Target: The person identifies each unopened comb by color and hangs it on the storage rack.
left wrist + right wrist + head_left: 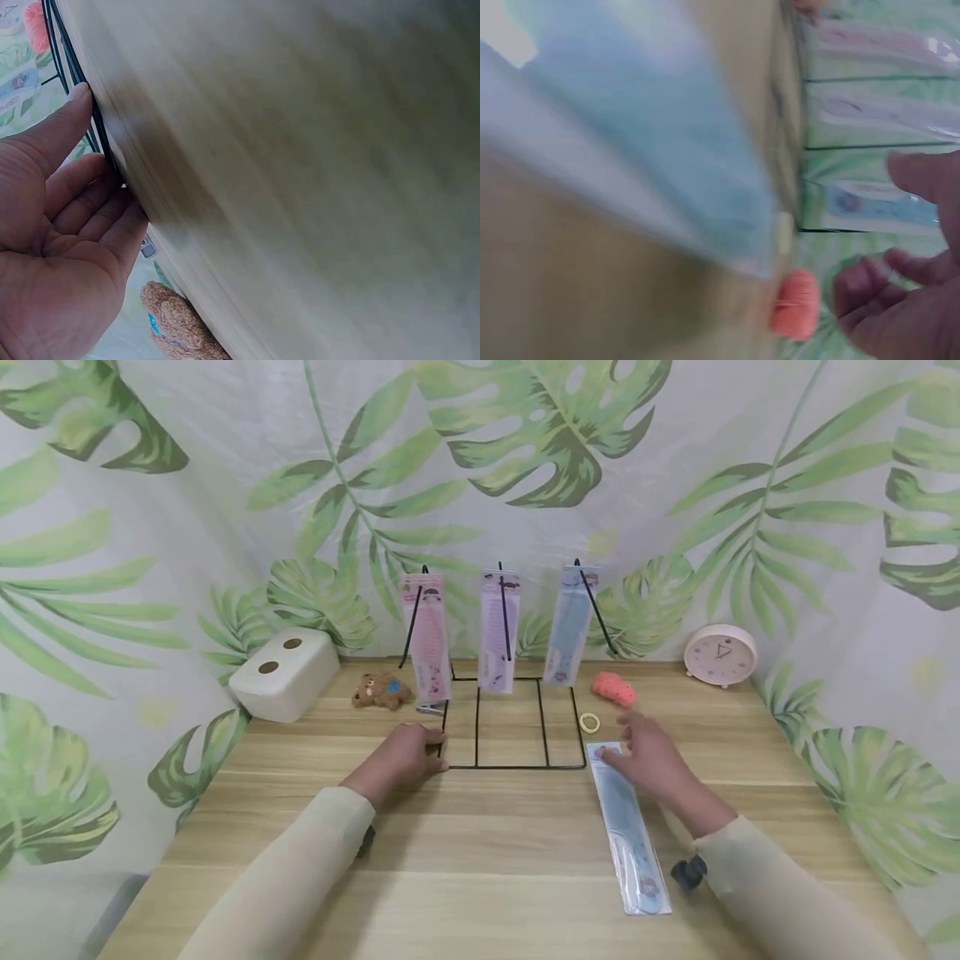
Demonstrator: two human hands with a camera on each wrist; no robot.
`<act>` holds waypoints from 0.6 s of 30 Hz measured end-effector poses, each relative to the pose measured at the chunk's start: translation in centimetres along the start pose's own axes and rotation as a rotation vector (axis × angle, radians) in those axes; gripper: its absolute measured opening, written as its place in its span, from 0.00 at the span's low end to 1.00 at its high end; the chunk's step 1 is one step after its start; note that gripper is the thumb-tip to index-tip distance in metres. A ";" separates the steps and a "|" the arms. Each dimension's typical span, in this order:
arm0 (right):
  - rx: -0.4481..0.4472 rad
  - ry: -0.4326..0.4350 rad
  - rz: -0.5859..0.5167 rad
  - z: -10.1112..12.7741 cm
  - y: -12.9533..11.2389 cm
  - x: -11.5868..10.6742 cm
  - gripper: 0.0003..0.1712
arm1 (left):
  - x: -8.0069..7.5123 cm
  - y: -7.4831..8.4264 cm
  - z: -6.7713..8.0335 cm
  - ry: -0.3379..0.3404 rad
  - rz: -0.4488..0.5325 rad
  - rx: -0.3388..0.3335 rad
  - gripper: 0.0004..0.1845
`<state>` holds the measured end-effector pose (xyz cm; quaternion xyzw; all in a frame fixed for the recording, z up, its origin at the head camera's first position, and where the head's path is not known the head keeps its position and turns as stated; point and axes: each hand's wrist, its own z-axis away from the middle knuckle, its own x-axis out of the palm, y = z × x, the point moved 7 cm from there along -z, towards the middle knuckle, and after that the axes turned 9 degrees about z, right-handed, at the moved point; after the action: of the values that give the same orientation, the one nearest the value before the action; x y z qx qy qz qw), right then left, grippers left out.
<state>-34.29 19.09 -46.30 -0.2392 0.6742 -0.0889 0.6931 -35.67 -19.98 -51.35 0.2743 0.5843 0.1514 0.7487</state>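
Note:
A black wire display rack (517, 767) stands on the table, with a pink packaged comb (429, 639), a purple packaged comb (496, 635) and a blue packaged comb (567, 627) hanging from its arms. My left hand (408, 752) is at the base's front left corner. In the left wrist view its thumb and fingertips (112, 180) touch the wire, spread apart. Another blue packaged comb (628, 835) lies flat on the table, right of the rack. Over its far end is my right hand (652, 760). The right wrist view shows a gap between thumb and loosely bent fingers (862, 285), holding nothing.
Left of the rack are a brown toy bear (382, 691), a silver clip (431, 708) and a white box (285, 675) with two round holes. On the right lie a yellow ring (589, 723) and a coral fuzzy item (613, 688). A pink clock (721, 655) stands behind them.

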 end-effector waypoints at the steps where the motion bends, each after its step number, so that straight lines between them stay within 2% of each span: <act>1: 0.023 -0.037 0.043 0.8 0.3 0.7 0.45 | 0.0 0.1 0.0 -0.001 -0.003 0.002 0.32; 4: 0.083 -0.135 0.147 2.8 1.0 2.5 0.56 | 0.1 0.1 -0.1 -0.002 -0.006 0.004 0.32; 7: 0.126 -0.176 0.212 3.9 1.2 3.6 0.59 | 0.0 0.1 -0.1 -0.002 -0.010 0.013 0.32; 12: 0.147 -0.174 0.237 4.4 2.0 4.0 0.57 | -0.1 0.1 -0.1 0.005 -0.007 0.007 0.32; 18: 0.190 -0.212 0.204 4.2 4.4 3.1 0.48 | 0.1 0.0 -0.1 0.002 -0.005 0.006 0.32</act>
<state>-30.83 22.46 -51.14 -0.1110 0.6066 -0.0554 0.7852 -35.78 -19.90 -51.39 0.2750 0.5860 0.1482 0.7476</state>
